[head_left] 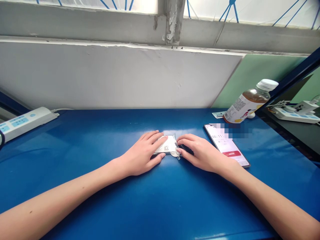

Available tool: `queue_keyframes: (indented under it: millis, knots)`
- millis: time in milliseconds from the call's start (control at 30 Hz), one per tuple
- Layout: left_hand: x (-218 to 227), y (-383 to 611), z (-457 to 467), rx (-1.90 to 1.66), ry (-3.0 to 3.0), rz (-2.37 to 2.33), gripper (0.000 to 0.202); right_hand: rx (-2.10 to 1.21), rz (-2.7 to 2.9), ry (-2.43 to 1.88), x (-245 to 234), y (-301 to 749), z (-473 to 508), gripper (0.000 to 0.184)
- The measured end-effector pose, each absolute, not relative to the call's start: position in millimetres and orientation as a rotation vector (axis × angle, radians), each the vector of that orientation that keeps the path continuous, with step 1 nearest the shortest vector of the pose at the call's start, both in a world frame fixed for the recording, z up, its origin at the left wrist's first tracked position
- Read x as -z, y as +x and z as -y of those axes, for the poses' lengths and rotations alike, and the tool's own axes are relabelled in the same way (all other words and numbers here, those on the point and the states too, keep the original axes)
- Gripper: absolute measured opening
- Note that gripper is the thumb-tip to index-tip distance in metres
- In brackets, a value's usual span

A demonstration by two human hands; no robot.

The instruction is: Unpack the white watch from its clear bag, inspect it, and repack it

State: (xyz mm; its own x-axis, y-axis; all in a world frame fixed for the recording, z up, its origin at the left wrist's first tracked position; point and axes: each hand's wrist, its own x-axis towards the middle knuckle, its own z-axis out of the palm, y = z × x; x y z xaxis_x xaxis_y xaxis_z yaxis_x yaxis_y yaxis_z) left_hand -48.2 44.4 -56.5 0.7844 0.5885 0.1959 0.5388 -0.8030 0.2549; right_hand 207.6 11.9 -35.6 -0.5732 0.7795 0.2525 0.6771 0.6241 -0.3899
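A flat white card in a clear plastic sleeve lies on the blue table, with a small printed code on its face. My left hand rests over its left part, the index finger on top and the thumb along the near edge. At the right end, my right hand has its thumb and bent fingers closed on the edge of the sleeve. A small round tag with a short bead chain sticks out there, by the right thumb. My left fingers cover part of the card.
To the right lies a phone showing a timer, partly behind my right wrist. A drink bottle with a white cap stands behind it, beside a small card. Power strips lie at the left and far right. A white wall panel borders the table's back.
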Motion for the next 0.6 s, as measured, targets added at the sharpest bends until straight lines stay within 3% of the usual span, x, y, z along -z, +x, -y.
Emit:
queue_keyframes:
  millis: [600]
  knots:
    - [56.1,-48.1,-43.8,-0.39,2.785,-0.899,0.052,-0.294,2.461,-1.177,36.3,207.4,-12.6,0.022]
